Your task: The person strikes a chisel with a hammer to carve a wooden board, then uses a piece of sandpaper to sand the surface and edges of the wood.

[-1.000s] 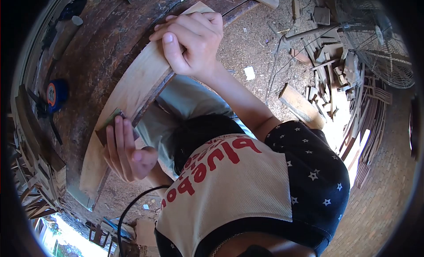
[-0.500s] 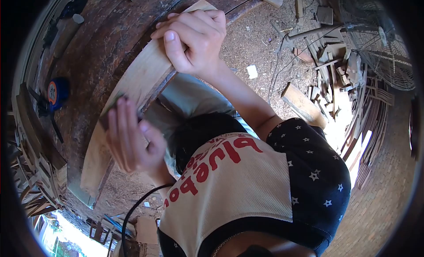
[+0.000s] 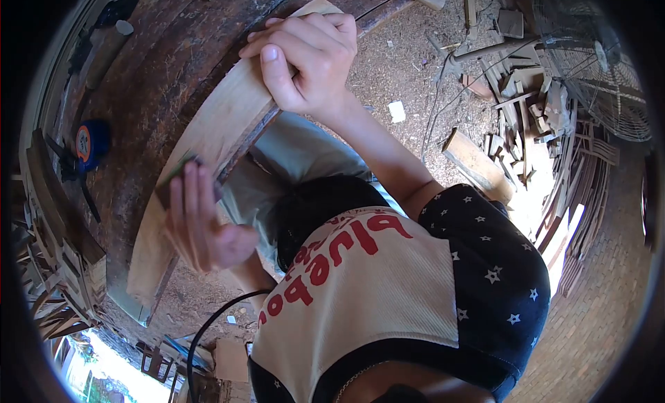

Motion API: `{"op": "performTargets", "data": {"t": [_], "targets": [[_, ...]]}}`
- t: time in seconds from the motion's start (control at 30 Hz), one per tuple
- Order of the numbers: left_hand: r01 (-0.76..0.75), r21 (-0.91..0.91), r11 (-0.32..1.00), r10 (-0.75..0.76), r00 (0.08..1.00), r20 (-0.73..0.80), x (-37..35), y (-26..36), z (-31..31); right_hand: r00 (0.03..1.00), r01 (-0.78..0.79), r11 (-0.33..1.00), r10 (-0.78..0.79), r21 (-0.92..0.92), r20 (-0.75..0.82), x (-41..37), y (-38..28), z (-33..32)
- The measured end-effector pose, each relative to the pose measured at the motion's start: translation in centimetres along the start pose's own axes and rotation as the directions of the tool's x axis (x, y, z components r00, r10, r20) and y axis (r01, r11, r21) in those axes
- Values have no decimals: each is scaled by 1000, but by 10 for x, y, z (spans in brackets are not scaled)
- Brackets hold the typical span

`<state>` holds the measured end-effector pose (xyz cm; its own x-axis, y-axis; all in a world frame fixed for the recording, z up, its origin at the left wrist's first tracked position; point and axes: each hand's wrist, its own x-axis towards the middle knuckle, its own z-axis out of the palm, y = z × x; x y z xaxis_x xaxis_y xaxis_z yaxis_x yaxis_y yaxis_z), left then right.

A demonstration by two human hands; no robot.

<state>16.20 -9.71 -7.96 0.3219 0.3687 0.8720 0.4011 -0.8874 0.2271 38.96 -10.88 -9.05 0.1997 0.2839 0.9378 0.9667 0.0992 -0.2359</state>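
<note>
A curved wooden board (image 3: 225, 115) lies along the edge of the dark, worn workbench (image 3: 156, 74). My right hand (image 3: 312, 60) is closed over the board's upper end, fingers wrapped across its face and thumb on the near side. Lower down, my left hand (image 3: 204, 223) lies with its fingers long and close together over a small dark pad (image 3: 181, 166) with a greenish edge, possibly sandpaper. The pad rests on the board's face, partly hidden by the fingers. Motion slightly smears the left thumb and palm.
A blue and orange tape measure (image 3: 91, 145) sits on the bench beyond the board. A wooden-handled tool (image 3: 107, 56) lies at the far left. Wood offcuts (image 3: 523, 112) are piled on the floor at right, near a wire fan guard (image 3: 599, 63). A black cable (image 3: 197, 340) hangs below.
My left thumb and palm have shifted down and the thumb has turned, while the fingers stay on the dark pad. The right hand keeps its hold on the board, almost unmoved.
</note>
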Motion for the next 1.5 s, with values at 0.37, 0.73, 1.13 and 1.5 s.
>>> {"op": "performTargets", "data": {"t": [0.37, 0.73, 1.13, 1.5], "targets": [[497, 244, 833, -435, 860, -267, -38, -46, -76, 1000, -11, 1000, 11, 18, 3, -1, 0, 0], [425, 342, 838, -418, 903, -99, -40, -55, -119, 1000, -19, 1000, 20, 20, -24, 0, -1, 1], [83, 243, 967, -92, 995, 27, -35, -47, -67, 1000, -23, 1000, 23, 20, 15, -1, -1, -1], [192, 329, 925, -164, 980, -111, -21, -31, -49, 994, -48, 999, 45, 26, 96, 5, -7, -9]]}}
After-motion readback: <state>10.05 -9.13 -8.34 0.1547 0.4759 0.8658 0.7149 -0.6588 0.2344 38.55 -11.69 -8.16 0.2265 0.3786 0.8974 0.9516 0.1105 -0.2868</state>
